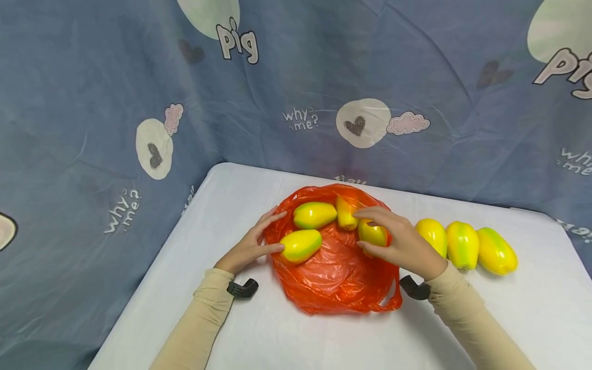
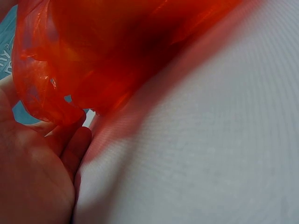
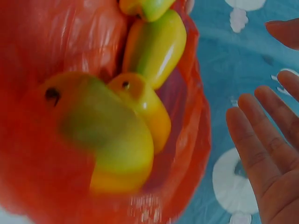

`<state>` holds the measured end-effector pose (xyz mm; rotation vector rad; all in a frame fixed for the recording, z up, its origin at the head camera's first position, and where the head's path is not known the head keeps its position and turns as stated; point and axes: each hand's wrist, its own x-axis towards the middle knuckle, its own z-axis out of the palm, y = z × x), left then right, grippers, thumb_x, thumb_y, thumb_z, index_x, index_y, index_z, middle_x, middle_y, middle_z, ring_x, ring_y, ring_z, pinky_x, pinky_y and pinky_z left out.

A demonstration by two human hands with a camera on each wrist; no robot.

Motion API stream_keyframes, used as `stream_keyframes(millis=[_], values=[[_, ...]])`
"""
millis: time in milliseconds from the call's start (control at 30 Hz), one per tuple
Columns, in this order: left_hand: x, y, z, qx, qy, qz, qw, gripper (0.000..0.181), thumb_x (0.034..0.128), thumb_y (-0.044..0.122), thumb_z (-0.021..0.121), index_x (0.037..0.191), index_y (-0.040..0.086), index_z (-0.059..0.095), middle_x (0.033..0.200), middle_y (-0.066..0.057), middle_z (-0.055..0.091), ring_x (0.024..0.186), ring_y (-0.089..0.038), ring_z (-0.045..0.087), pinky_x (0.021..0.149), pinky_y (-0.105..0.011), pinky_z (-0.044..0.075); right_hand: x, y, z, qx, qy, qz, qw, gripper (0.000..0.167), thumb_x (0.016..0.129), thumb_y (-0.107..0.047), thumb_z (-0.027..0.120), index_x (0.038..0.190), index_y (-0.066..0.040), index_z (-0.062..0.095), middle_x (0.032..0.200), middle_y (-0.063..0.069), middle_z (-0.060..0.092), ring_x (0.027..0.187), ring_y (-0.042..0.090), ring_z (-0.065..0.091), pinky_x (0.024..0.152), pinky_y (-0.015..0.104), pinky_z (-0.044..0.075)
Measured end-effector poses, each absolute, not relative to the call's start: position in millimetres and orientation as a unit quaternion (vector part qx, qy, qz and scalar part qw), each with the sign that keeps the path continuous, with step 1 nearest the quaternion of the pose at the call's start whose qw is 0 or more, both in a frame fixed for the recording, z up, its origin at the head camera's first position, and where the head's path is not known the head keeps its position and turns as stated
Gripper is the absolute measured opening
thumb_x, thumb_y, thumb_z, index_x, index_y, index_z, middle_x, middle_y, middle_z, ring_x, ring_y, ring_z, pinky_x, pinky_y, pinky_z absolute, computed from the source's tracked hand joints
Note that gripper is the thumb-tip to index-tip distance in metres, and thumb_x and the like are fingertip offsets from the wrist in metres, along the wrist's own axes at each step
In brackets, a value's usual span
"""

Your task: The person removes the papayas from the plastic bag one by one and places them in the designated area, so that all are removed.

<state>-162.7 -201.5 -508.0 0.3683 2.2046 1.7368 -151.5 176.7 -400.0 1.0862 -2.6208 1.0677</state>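
A red plastic bag (image 1: 337,277) lies spread on the table with its mouth facing up. Inside it are several yellow-green mangoes: one at front left (image 1: 301,246), one behind it (image 1: 315,215), one at the back (image 1: 346,213) and one at the right (image 1: 372,234). My left hand (image 1: 253,243) touches the bag's left side, thumb near the front-left mango; the left wrist view shows its fingers (image 2: 77,149) under the crumpled plastic. My right hand (image 1: 401,239) hovers by the right mango, its fingers (image 3: 257,149) apart from the fruit in the right wrist view.
Right of the bag, three more mangoes stand in a row on the white table (image 1: 462,318): left (image 1: 432,236), middle (image 1: 463,245) and right (image 1: 497,252). A patterned blue cloth (image 1: 277,154) hangs behind the table and along its left side.
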Motion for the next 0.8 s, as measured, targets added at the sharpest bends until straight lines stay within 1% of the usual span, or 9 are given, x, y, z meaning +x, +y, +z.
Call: stream_keyframes(millis=[100,167,233,333,567,733,767,800], values=[[-162,-203,-507,0.127,0.768,0.608,0.156,0.076,0.0878,0.029,0.081,0.153,0.041,0.045,0.174,0.015,0.009,0.163,-0.023,0.002,0.13,-0.06,0.012,-156,165,-400,0.37,-0.858,0.354,0.036,0.054,0.086,-0.013,0.084,0.136,-0.015,0.064,0.137,0.0,0.067,0.131,0.02,0.06,0.11,0.034,0.053],[-161,-203,-506,0.127,0.767,0.609,0.156,0.076,0.0881,0.028,0.081,0.154,0.041,0.045,0.174,0.015,0.008,0.163,-0.023,0.002,0.13,-0.06,0.012,-159,159,-402,0.385,-0.852,0.355,0.03,0.054,0.086,-0.013,0.083,0.136,-0.015,0.064,0.135,0.0,0.067,0.124,0.018,0.063,0.106,0.036,0.055],[-161,-203,-505,0.127,0.766,0.61,0.157,0.076,0.0882,0.028,0.081,0.154,0.04,0.045,0.174,0.015,0.008,0.163,-0.023,0.002,0.13,-0.06,0.012,-162,155,-403,0.395,-0.847,0.356,0.026,0.054,0.087,-0.013,0.083,0.136,-0.017,0.063,0.133,-0.001,0.067,0.118,0.015,0.064,0.102,0.034,0.057],[-161,-202,-504,0.126,0.769,0.607,0.158,0.076,0.0877,0.03,0.081,0.154,0.041,0.045,0.174,0.016,0.008,0.163,-0.024,0.002,0.13,-0.061,0.012,-163,151,-403,0.398,-0.844,0.36,0.019,0.055,0.087,-0.012,0.083,0.137,-0.018,0.062,0.132,-0.003,0.066,0.112,0.013,0.064,0.095,0.039,0.06],[-162,-200,-502,0.127,0.768,0.607,0.159,0.077,0.0873,0.029,0.082,0.154,0.04,0.045,0.174,0.015,0.008,0.163,-0.024,0.003,0.13,-0.061,0.013,-167,140,-404,0.399,-0.846,0.354,-0.012,0.055,0.088,-0.016,0.083,0.139,-0.018,0.061,0.136,-0.001,0.066,0.12,0.017,0.063,0.1,0.046,0.058],[-161,-201,-503,0.127,0.768,0.607,0.16,0.076,0.0875,0.029,0.081,0.154,0.041,0.045,0.174,0.016,0.008,0.163,-0.023,0.003,0.13,-0.06,0.013,-172,128,-406,0.401,-0.844,0.356,-0.025,0.052,0.088,-0.016,0.082,0.137,-0.017,0.062,0.136,0.0,0.067,0.126,0.019,0.062,0.106,0.044,0.056],[-161,-201,-504,0.126,0.769,0.607,0.159,0.076,0.0875,0.029,0.081,0.153,0.042,0.045,0.174,0.016,0.008,0.163,-0.023,0.003,0.13,-0.06,0.013,-174,125,-407,0.403,-0.843,0.355,-0.025,0.052,0.088,-0.016,0.082,0.137,-0.017,0.062,0.136,0.0,0.067,0.124,0.018,0.062,0.105,0.043,0.056],[-161,-201,-504,0.126,0.769,0.607,0.158,0.076,0.0877,0.029,0.081,0.153,0.042,0.045,0.173,0.017,0.008,0.163,-0.022,0.003,0.13,-0.06,0.013,-175,122,-408,0.406,-0.843,0.353,-0.027,0.052,0.088,-0.016,0.082,0.137,-0.016,0.062,0.136,0.001,0.067,0.123,0.018,0.063,0.107,0.043,0.055]])
